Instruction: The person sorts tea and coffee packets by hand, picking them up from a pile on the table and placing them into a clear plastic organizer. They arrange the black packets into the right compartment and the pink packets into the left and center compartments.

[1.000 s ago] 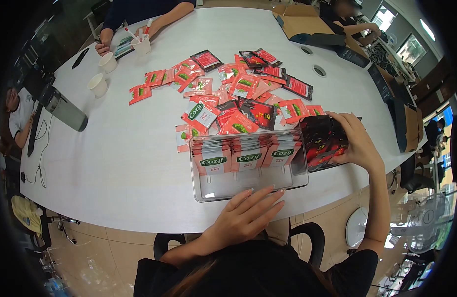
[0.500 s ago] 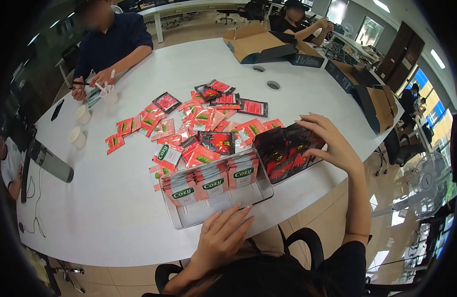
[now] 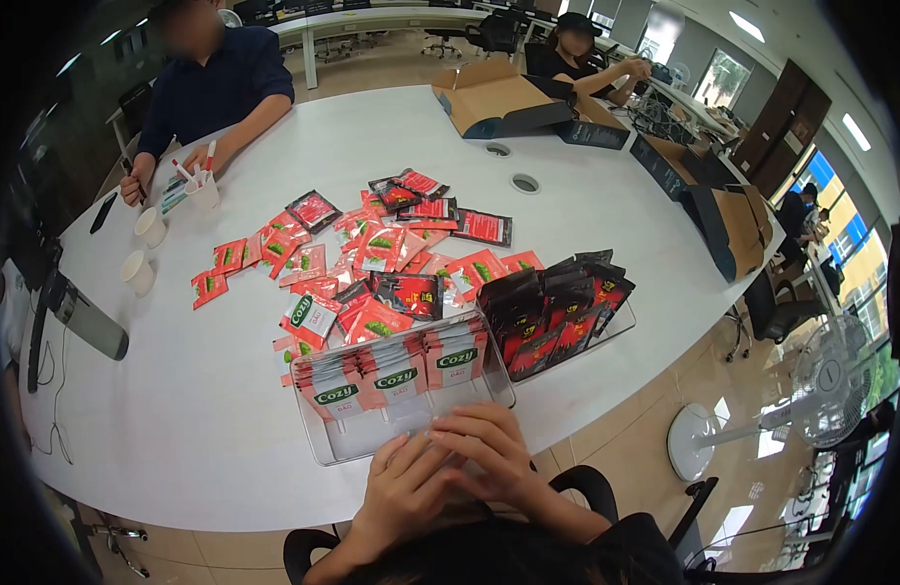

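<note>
My left hand (image 3: 407, 492) and my right hand (image 3: 491, 453) meet at the table's front edge, fingertips touching or overlapping. Their fingers are loosely bent and apart, and I see nothing held; the palms are hidden. Just beyond them lies a clear-walled tray (image 3: 372, 447), with rows of pink Cozy sachets (image 3: 396, 382) upright along its far side. To its right, a second tray (image 3: 621, 334) holds upright black-and-red sachets (image 3: 546, 317). Behind both trays, loose pink sachets (image 3: 380, 249) and black-and-red sachets (image 3: 408, 294) are heaped on the table.
Paper cups (image 3: 138, 273) and a cup of markers (image 3: 202, 190) stand at the left, near a grey bottle (image 3: 91, 317). Open cardboard boxes (image 3: 499, 97) occupy the table's far and right sides. A person (image 3: 221, 88) sits across; a fan (image 3: 825, 375) stands right.
My right hand has left the black-and-red sachets and come down beside my left hand. The view has shifted slightly, and the sachets in both trays look unchanged.
</note>
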Demonstrator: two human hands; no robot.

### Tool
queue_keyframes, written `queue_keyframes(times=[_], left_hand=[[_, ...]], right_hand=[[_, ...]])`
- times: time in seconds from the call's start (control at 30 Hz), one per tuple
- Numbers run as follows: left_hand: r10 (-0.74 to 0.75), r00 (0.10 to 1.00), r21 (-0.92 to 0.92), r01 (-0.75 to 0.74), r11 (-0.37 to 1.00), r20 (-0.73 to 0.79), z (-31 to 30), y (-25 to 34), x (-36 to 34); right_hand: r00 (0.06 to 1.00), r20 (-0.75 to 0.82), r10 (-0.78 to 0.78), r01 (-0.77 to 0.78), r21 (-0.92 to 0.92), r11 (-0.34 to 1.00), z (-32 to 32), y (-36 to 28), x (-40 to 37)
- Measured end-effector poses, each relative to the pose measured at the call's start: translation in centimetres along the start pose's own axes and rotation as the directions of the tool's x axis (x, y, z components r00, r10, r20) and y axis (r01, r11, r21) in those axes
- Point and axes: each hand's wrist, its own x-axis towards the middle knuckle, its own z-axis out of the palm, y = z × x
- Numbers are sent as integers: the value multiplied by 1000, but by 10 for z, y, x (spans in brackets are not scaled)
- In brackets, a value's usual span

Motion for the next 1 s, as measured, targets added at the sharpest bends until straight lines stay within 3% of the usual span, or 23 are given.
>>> queue_keyframes(times=[0.03,0.07,0.17,0.3,0.4,1.0], left_hand=[[-9,1000,-11,9,1000,4,1,-1,-1],[-19,1000,-22,19,1000,11,1,-1,-2],[-33,999,-37,33,999,17,0,0,-1],[27,1000,-50,-28,998,-11,3,-6,-8],[-13,1000,-75,12,997,-13,6,-6,-5],[-29,999,-53,28,998,-17,3,-3,-6]], right_hand=[[998,-7,61,-60,100,993,6,-1,0],[1000,-4,-23,23,19,1000,9,0,3],[999,48,-23,20,54,998,9,6,0],[987,125,-105,103,25,994,5,-3,5],[967,178,-182,183,11,983,10,-9,2],[982,121,-143,135,69,988,9,-1,7]])
